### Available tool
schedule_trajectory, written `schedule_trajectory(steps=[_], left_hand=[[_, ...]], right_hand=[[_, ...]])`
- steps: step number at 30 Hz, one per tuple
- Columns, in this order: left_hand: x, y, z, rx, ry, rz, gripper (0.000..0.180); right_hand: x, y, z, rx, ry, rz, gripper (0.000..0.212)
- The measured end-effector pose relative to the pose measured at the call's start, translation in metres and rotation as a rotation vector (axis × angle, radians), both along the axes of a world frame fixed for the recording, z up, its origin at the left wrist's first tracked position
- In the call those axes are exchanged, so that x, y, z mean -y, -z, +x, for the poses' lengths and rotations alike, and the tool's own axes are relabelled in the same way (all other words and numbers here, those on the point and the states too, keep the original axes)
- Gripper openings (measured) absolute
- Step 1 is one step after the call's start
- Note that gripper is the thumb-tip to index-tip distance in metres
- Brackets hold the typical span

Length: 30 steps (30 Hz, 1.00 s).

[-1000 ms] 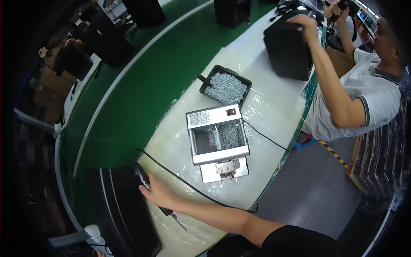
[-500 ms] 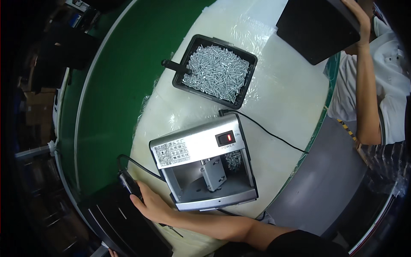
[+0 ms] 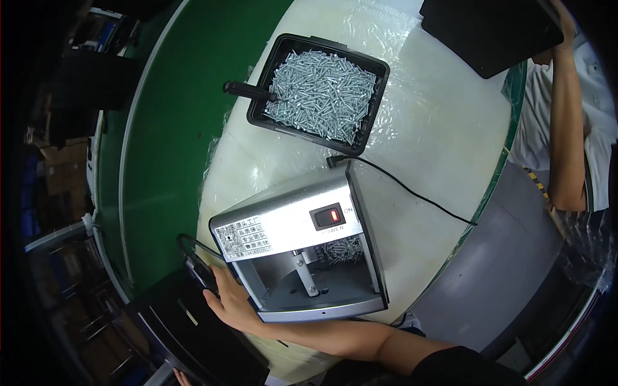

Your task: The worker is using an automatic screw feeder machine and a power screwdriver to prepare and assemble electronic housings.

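My right hand reaches left past the front of a silver screw feeder, fingers wrapped round a corded black electric screwdriver. Much of the tool is hidden by the hand. Below it lies a black panel, tilted at the table's left edge. Of my left hand only fingers show at the lower rim, closed on that panel's edge. The feeder's red switch is lit, and silver screws lie inside behind its metal arm.
A black tray full of screws stands behind the feeder, a black-handled tool sticking out of it. A black cable crosses the table. At far right a co-worker's hand holds another black panel.
The metal arm inside the feeder has turned. My right hand and the screwdriver have shifted slightly right in the picture, closer to the feeder's left side. The view has shifted a little.
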State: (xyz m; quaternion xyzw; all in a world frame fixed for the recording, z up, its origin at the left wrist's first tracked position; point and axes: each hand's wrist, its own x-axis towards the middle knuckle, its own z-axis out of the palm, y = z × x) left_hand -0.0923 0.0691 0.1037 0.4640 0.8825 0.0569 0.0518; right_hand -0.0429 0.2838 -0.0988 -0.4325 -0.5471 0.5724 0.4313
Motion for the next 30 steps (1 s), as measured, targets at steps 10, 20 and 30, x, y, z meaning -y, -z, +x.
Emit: schedule_trajectory(steps=[10, 20, 30], left_hand=[[-0.006, -0.002, 0.004, 0.001, -0.021, 0.005, 0.076], [-0.006, -0.006, 0.006, 0.001, -0.022, 0.001, 0.073], [0.003, -0.003, -0.001, 0.004, 0.020, 0.027, 0.063]], right_hand=[[0.007, 0.002, -0.003, 0.093, -0.012, 0.027, 0.053], [0.000, -0.003, 0.003, 0.111, -0.100, 0.030, 0.055], [-0.029, -0.010, 0.027, 0.057, -0.274, -0.032, 0.067]])
